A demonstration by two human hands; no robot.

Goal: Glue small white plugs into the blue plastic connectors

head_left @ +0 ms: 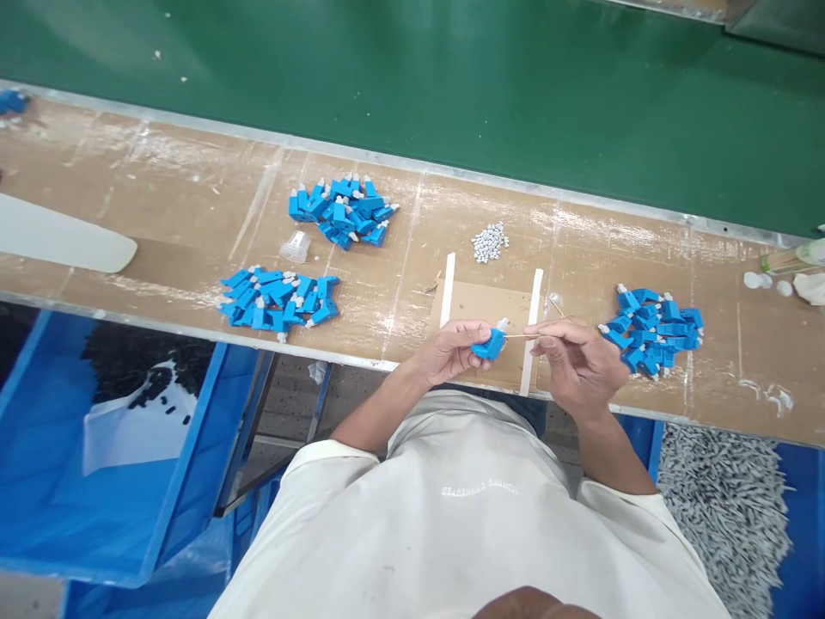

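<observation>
Between the thumb and fingers of my left hand (pixel 451 351) is a small blue plastic part (pixel 490 345) with a pale tip. My right hand (pixel 583 365) pinches a thin wooden stick (pixel 517 336), whose end reaches the blue part. Whether the stick goes into the part cannot be made out. Both hands are over a cardboard pad (pixel 485 301) with white tape strips at its sides. Beyond the pad lies a small heap of grey-white pieces (pixel 490 243). Another thin stick (pixel 557 307) rests just past my right hand.
Blue parts lie in a right pile (pixel 654 331), a far-left pile (pixel 341 211) and a near-left pile (pixel 278 299). A clear plastic cup (pixel 296 248) sits between the left piles. Blue bins (pixel 83 524) stand below the table edge. A green surface (pixel 412 86) runs behind.
</observation>
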